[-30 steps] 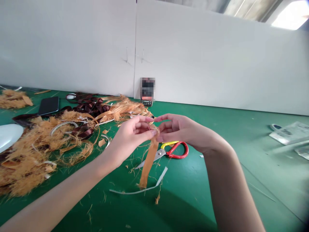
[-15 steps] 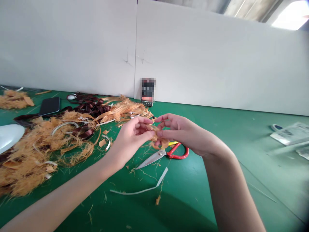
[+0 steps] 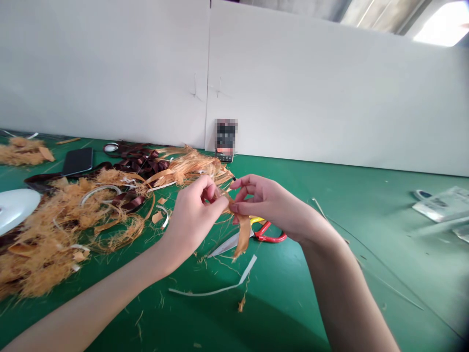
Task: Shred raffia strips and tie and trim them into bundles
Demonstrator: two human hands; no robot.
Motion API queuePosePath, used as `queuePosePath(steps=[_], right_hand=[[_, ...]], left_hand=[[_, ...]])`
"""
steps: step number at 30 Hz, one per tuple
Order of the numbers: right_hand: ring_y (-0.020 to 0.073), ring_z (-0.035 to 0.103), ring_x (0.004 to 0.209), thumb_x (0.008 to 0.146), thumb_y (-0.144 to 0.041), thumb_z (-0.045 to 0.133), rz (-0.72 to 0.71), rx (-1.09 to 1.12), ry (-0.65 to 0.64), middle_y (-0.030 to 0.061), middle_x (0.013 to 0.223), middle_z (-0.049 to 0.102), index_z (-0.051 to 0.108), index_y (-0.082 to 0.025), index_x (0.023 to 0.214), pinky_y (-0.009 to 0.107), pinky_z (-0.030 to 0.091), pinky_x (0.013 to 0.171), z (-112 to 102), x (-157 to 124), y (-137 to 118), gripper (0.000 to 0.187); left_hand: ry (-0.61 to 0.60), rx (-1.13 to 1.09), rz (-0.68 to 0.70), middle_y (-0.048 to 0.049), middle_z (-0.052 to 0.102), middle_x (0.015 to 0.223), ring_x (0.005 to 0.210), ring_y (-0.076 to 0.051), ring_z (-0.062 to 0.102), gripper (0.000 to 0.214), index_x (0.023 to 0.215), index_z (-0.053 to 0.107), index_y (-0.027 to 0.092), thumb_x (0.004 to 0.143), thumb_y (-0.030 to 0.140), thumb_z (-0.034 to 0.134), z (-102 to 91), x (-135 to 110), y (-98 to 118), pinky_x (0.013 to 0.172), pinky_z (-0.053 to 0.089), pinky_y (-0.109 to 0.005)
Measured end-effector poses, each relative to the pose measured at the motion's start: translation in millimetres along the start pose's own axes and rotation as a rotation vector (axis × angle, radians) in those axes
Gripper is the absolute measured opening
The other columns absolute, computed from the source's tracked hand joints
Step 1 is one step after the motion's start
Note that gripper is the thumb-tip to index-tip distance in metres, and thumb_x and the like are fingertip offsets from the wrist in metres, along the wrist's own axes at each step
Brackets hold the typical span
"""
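Note:
Between my hands runs a tan ribbon (image 3: 242,235), its frayed end hanging down over the scissors. My left hand (image 3: 200,208) is closed, thumb against curled fingers, pinching the ribbon's upper part. My right hand (image 3: 258,198) pinches the same ribbon between thumb and fingertips, just right of the left hand. Beneath them on the green table lie scissors (image 3: 269,233) with red and yellow handles, blades pointing left toward me. A thin white strip (image 3: 208,294) lies nearer to me, with a small tan scrap (image 3: 241,306) beside it.
Tan frayed fibres (image 3: 44,244) pile up on the left, near a white rounded object (image 3: 16,208) and a dark phone (image 3: 77,161). Dark brown ribbon (image 3: 146,164) and straight tan strands (image 3: 194,164) lie behind. Another phone (image 3: 224,142) leans on the white wall (image 3: 330,88). Clear packets (image 3: 445,203) lie right.
The tan ribbon's end now hangs below my right hand, where before it was bunched between the fingers. My left fingers have curled in more tightly.

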State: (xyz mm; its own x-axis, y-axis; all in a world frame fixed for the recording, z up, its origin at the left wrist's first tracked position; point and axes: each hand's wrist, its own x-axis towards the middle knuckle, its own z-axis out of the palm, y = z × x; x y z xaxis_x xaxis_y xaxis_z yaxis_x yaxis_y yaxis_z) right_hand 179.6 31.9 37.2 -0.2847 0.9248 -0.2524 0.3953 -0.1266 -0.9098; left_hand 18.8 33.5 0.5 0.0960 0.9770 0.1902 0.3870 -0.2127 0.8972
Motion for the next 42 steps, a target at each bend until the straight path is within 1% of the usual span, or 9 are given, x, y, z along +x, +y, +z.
queuePosePath(steps=[7, 10, 13, 20, 22, 25, 29, 36, 42], right_hand=[[0.0113, 0.068, 0.065, 0.076, -0.011, 0.064, -0.021, 0.102, 0.008, 0.0004, 0.089, 0.063, 0.053, -0.019, 0.098, 0.028, 0.055, 0.068, -1.4, -0.1, 0.4, 0.026], [0.0099, 0.065, 0.067, 0.074, -0.009, 0.064, -0.049, 0.177, 0.098, 0.0009, 0.087, 0.064, 0.056, -0.018, 0.094, 0.027, 0.054, 0.07, -4.6, -1.5, -0.5, 0.023], [0.0104, 0.064, 0.07, 0.074, -0.011, 0.067, -0.053, 0.225, 0.129, 0.0014, 0.085, 0.067, 0.058, -0.017, 0.096, 0.026, 0.054, 0.068, -8.7, -3.4, 0.1, 0.025], [0.0106, 0.066, 0.077, 0.075, -0.018, 0.072, -0.065, 0.294, 0.053, 0.0021, 0.082, 0.071, 0.061, -0.016, 0.1, 0.023, 0.052, 0.069, -12.6, -4.3, 4.3, 0.027], [0.0102, 0.066, 0.076, 0.074, -0.018, 0.073, -0.063, 0.3, 0.052, 0.0023, 0.081, 0.07, 0.061, -0.015, 0.099, 0.022, 0.052, 0.069, -12.5, -4.1, 3.8, 0.028], [0.0052, 0.059, 0.058, 0.074, -0.018, 0.074, -0.035, 0.299, 0.063, -0.0006, 0.074, 0.067, 0.061, -0.015, 0.099, 0.018, 0.048, 0.055, -12.8, -3.8, 2.9, 0.028], [0.0001, 0.043, 0.044, 0.075, -0.019, 0.073, -0.014, 0.249, 0.075, -0.004, 0.067, 0.063, 0.062, -0.015, 0.097, 0.016, 0.034, 0.041, -13.7, -3.6, 3.6, 0.025], [0.0031, 0.048, 0.052, 0.076, -0.023, 0.072, -0.058, 0.175, 0.072, -0.0014, 0.07, 0.063, 0.064, -0.016, 0.094, 0.017, 0.038, 0.048, -12.5, -1.7, 5.7, 0.021], [0.0032, 0.049, 0.052, 0.076, -0.023, 0.071, -0.056, 0.179, 0.109, -0.002, 0.069, 0.063, 0.064, -0.016, 0.091, 0.018, 0.04, 0.049, -9.8, -1.0, 3.9, 0.018]], left_hand=[[-0.025, 0.126, 0.073, 0.0054, 0.045, 0.065, 0.059, -0.011, 0.043, 0.019, 0.067, 0.039, 0.021, 0.077, 0.014, 0.054, -3.8, 5.4, -6.4, 0.058, 0.035, -0.026], [0.079, 0.173, 0.169, -0.001, 0.057, 0.088, 0.082, -0.015, 0.055, 0.013, 0.085, 0.049, 0.02, 0.077, 0.013, 0.058, -6.9, 10.0, -13.1, 0.076, 0.043, -0.029], [0.13, 0.182, 0.258, -0.0078, 0.058, 0.115, 0.109, -0.02, 0.053, 0.028, 0.105, 0.054, 0.018, 0.078, 0.012, 0.057, -11.3, 14.3, -16.6, 0.096, 0.039, -0.033], [-0.172, -0.358, -0.03, -0.005, 0.066, 0.113, 0.113, -0.024, 0.056, 0.022, 0.088, 0.065, 0.021, 0.086, 0.037, 0.051, -13.0, 11.7, -3.6, 0.096, 0.041, -0.036], [-0.111, -0.518, -0.105, -0.004, 0.065, 0.11, 0.11, -0.023, 0.057, 0.015, 0.086, 0.065, 0.02, 0.078, 0.026, 0.054, -13.0, 11.0, -1.7, 0.094, 0.041, -0.035], [0.108, -0.687, -0.158, -0.0019, 0.064, 0.101, 0.101, -0.017, 0.058, 0.029, 0.086, 0.063, 0.018, 0.062, 0.007, 0.051, -15.1, 13.0, -2.5, 0.088, 0.042, -0.028], [0.233, -0.765, -0.174, -0.0012, 0.064, 0.091, 0.09, -0.013, 0.06, 0.025, 0.078, 0.062, 0.016, 0.06, 0.005, 0.049, -17.8, 16.7, -4.6, 0.079, 0.043, -0.024], [-0.171, -0.501, -0.169, -0.003, 0.068, 0.092, 0.092, -0.018, 0.061, 0.017, 0.084, 0.067, 0.018, 0.082, 0.03, 0.056, -13.4, 11.9, -0.9, 0.082, 0.043, -0.03], [-0.373, -0.423, -0.288, -0.0018, 0.067, 0.093, 0.092, -0.017, 0.062, 0.024, 0.094, 0.063, 0.018, 0.077, 0.033, 0.071, -9.9, 6.7, 6.7, 0.08, 0.045, -0.027]])
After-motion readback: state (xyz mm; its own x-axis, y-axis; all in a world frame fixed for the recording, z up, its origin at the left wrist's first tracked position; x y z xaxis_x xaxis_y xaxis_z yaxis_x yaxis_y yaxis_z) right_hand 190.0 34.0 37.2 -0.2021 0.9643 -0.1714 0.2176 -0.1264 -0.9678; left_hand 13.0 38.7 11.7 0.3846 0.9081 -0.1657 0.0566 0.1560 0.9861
